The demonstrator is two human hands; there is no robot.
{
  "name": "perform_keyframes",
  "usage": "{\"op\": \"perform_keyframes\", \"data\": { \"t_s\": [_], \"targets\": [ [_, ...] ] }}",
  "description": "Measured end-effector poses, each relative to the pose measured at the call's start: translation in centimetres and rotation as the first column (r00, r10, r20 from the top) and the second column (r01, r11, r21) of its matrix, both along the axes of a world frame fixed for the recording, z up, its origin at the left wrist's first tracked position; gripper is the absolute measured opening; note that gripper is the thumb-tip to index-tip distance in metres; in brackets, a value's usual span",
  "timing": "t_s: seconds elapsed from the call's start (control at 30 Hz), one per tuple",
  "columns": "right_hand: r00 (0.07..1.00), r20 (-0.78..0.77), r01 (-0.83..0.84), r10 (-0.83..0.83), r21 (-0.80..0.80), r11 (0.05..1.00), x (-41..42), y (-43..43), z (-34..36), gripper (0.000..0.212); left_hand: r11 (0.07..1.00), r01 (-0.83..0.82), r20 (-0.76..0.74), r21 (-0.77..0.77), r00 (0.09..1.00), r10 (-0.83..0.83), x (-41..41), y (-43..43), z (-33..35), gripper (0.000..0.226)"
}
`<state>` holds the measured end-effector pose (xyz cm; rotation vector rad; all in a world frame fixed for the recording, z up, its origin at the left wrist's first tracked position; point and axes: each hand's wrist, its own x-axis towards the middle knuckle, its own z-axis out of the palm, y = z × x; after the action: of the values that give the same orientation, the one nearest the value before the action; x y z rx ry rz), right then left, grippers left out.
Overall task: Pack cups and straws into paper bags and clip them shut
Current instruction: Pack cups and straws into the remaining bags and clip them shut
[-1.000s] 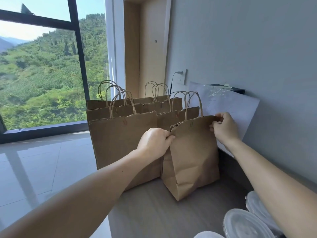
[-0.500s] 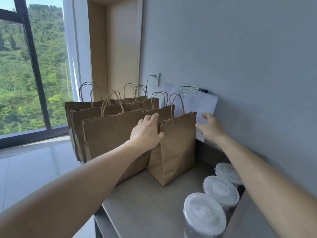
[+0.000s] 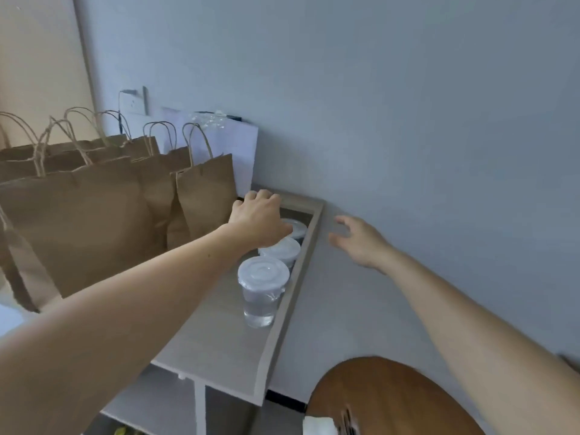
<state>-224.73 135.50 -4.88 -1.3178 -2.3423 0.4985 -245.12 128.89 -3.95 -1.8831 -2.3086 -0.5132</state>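
So the left hand point(image 3: 259, 216) is reaching out over the row of cups on the surface point(image 3: 219, 334); its palm faces down and the fingers are curled over the lid of the far cup point(image 3: 296, 229), thumb right at the lid edge; can't really tell if that grip is actually clamped on the cup or just resting on top, since the hand covers most of it. The right hand point(image 3: 361, 243) is off to the side near the grey wall point(image 3: 408, 120), fingers spread apart, holding nothing, not touching the cups.

Three cups stand in a line along the raised right edge of the surface; the near cup point(image 3: 262, 290) is clear plastic with a white lid, looks like clear liquid inside; the middle cup point(image 3: 281, 251) sits just behind it, partly under the left wrist; the far one is the one under the hand.

The paper bags point(image 3: 94, 221) are bunched at the left end of the same surface, upright, twisted-cord handles sticking up; the nearest small bag point(image 3: 207, 196) stands just beside the left hand. A white sheet point(image 3: 238, 152) leans on the wall behind the bags; a wall socket point(image 3: 136, 102) is above them; a round wooden table point(image 3: 389, 400) shows at the bottom right.
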Motion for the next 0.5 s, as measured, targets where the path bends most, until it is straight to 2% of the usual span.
{"op": "perform_keyframes", "data": {
  "t_s": [0.17, 0.5],
  "targets": [
    [0.988, 0.064, 0.142, -0.140, -0.034, 0.989, 9.3, -2.2, -0.9, 0.060, 0.984, 0.153, -0.004, -0.090, 0.988, -0.154, 8.5, 1.0, -0.9, 0.058],
    [0.949, 0.107, 0.310, -0.298, -0.122, 0.943, 30.3, -6.6, -4.5, 0.064, 0.904, 0.381, 0.020, -0.192, 0.923, -0.384, 29.4, 1.4, -3.8, 0.066]
  ]
}}
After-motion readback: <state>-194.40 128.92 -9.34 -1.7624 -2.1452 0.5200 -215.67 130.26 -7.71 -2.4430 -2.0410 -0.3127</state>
